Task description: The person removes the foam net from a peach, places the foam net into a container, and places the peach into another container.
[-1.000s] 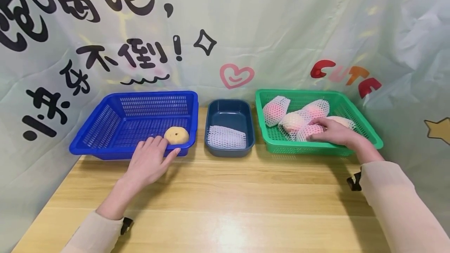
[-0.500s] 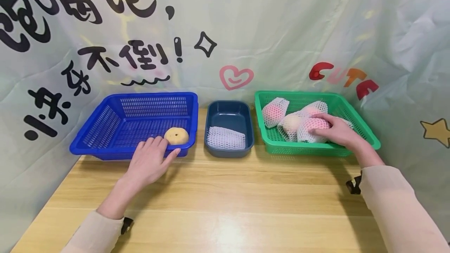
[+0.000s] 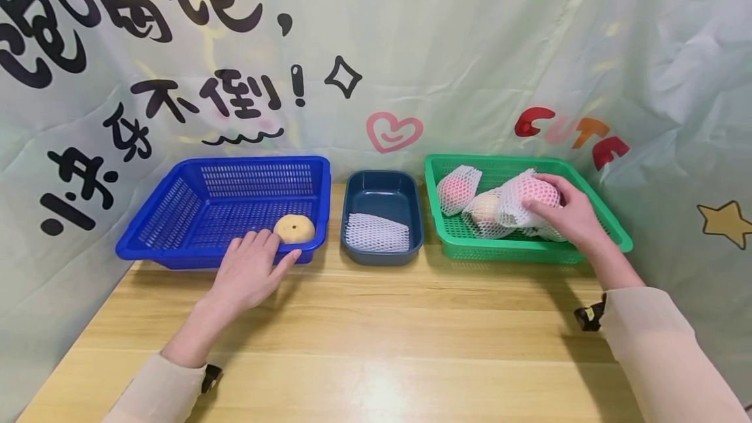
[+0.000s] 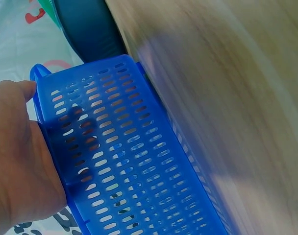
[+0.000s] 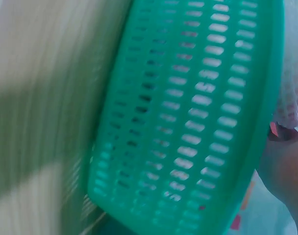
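My right hand (image 3: 566, 214) grips a pink fruit wrapped in white foam net (image 3: 529, 200) and holds it above the green basket (image 3: 587, 185). Two more netted fruits (image 3: 458, 189) lie in that basket, one pale (image 3: 486, 211). My left hand (image 3: 249, 269) rests on the near rim of the blue basket (image 3: 194, 214), fingers straight, next to a bare yellow fruit (image 3: 294, 228) inside it. The left wrist view shows the blue basket's wall (image 4: 124, 161) against my palm (image 4: 16, 166). The right wrist view shows the green basket's wall (image 5: 188, 112) from outside.
A dark blue tray (image 3: 382, 198) between the baskets holds an empty white foam net (image 3: 376, 232). All three containers sit at the back of a wooden table (image 3: 376, 344). A printed fabric backdrop (image 3: 376, 51) closes off the back and sides.
My right hand has taken hold of a netted pink fruit and lifted it up and back out of the pile. The left hand has stayed on the blue basket's rim.
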